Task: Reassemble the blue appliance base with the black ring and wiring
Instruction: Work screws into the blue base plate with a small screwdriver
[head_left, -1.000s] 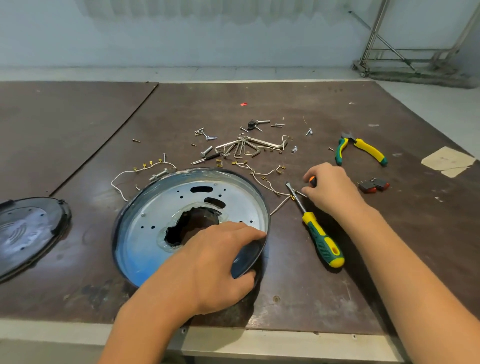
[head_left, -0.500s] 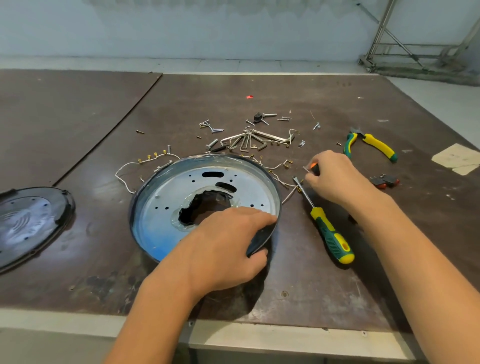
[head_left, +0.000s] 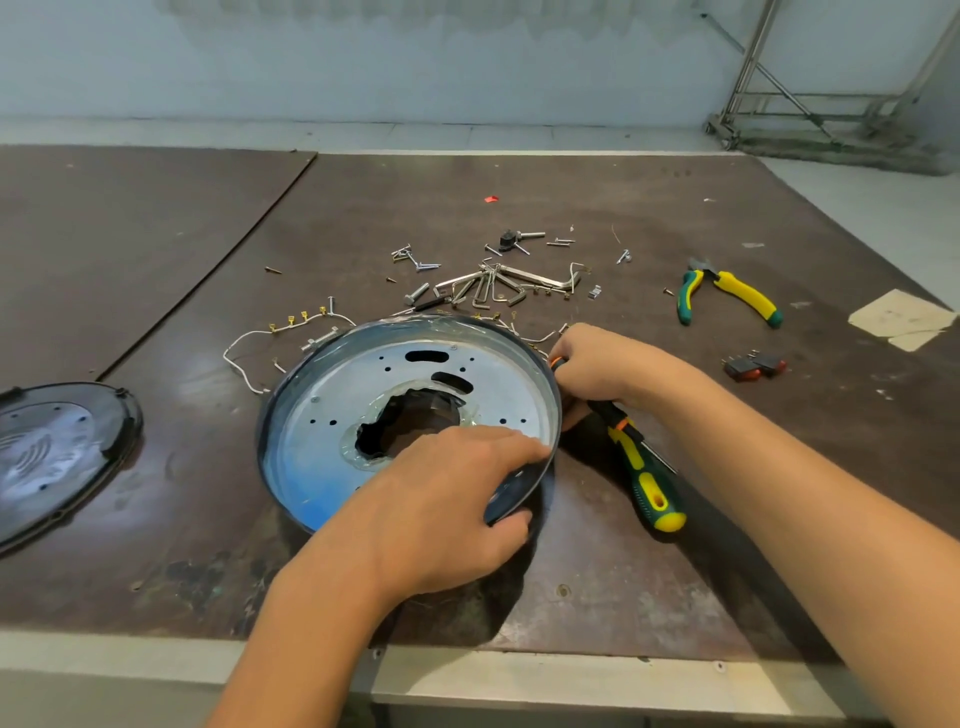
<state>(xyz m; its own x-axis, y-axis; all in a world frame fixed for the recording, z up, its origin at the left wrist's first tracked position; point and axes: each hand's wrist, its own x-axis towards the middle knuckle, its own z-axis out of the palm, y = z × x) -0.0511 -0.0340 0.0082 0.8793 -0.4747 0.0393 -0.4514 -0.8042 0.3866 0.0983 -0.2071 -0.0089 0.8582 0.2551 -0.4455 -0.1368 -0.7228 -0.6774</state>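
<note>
Work surface: a dark brown board table (head_left: 649, 587), scuffed and stained, with a pale metal edge along the near side and a seam between two panels at the left. Beyond it are a pale floor, a pale wall and a metal frame (head_left: 810, 98) at the far right.

The blue appliance base (head_left: 332, 447) lies near the table's centre, open side up. The left hand (head_left: 447, 514) grips its near-right rim. The right hand (head_left: 597, 364) is curled round a small orange-and-black item (head_left: 556, 362) at the base's right rim; what this is, I cannot tell.

A screwdriver (head_left: 647, 483) lies just near of that hand. Also on the table:
- white wiring (head_left: 244, 343)
- loose screws and hex keys (head_left: 493, 286)
- pliers (head_left: 727, 296)
- a black cover (head_left: 52, 457) at the far left
</note>
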